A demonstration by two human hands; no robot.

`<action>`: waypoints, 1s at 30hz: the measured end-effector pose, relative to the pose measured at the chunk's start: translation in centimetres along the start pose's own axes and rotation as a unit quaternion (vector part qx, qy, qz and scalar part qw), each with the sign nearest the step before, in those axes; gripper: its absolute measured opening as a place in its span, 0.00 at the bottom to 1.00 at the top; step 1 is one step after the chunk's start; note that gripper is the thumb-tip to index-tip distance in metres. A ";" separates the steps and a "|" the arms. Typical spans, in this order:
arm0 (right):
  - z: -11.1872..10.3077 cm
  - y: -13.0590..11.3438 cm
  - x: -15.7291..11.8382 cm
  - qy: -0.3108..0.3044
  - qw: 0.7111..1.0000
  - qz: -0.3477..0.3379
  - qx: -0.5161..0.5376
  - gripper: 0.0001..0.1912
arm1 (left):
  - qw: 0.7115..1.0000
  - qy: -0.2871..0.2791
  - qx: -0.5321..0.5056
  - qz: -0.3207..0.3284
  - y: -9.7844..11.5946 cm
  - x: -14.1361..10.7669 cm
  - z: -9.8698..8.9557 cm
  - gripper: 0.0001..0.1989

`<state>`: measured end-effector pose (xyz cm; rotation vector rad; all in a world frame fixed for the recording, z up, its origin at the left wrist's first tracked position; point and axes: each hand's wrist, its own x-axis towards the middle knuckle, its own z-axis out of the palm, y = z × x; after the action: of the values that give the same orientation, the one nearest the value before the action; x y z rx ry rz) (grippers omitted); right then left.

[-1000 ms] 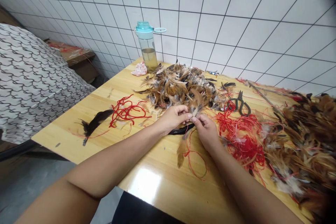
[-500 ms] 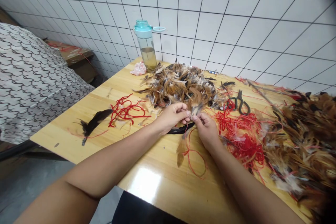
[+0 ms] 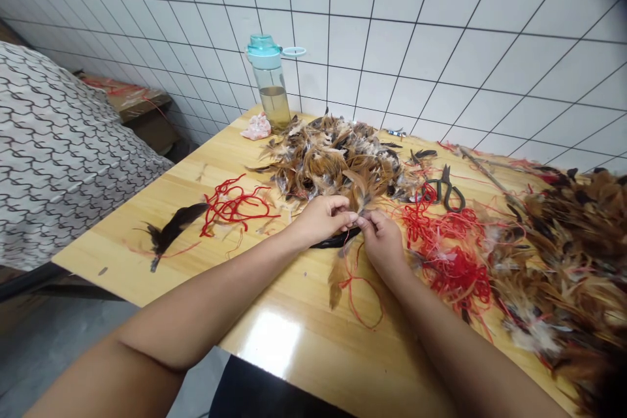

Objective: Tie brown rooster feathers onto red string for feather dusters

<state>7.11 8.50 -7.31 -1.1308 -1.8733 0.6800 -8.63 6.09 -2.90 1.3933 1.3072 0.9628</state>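
My left hand (image 3: 326, 217) and my right hand (image 3: 382, 232) meet over the table, fingertips pinched together. Between them they hold the base of a small bunch of brown feathers (image 3: 359, 189), whose tips point away from me. Red string (image 3: 350, 281) hangs from under my fingers and curls into a loop on the tabletop. Beside the string lies a single brown feather (image 3: 336, 281). A black object (image 3: 333, 241), partly covered by my hands, rests just beneath them. Right behind my hands is a large pile of brown, black and white feathers (image 3: 318, 163).
Dark-handled scissors (image 3: 445, 192) and tangled red string (image 3: 450, 255) lie to the right, before another big feather heap (image 3: 578, 241). Leftward are red strands (image 3: 235, 206) and a black feather (image 3: 179, 228). A water bottle (image 3: 272, 88) stands near the tiled wall; patterned cloth (image 3: 73, 163) hangs at left.
My fingertips have drawn closer together at the base of the feather bunch, and my right hand has turned slightly inward. The whole view has shifted a little.
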 end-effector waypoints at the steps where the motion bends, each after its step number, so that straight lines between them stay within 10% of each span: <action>1: 0.0 0.0 -0.1 -0.002 1.000 -0.006 -0.011 0.11 | 1.000 0.004 0.025 0.008 0.0 0.0 0.0 0.13; 20: 0.0 -1.4 -1.2 -0.015 0.969 -0.054 -0.240 0.13 | 0.979 0.084 0.137 0.129 -0.6 0.1 0.7 0.12; 30: -0.2 -1.3 0.0 -0.071 0.994 0.027 0.079 0.11 | 0.965 0.045 -0.257 -0.016 -1.4 0.5 0.6 0.19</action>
<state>6.76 7.91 -6.24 -1.0575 -1.8755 0.9438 -8.35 6.49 -4.44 0.9338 1.0384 1.2473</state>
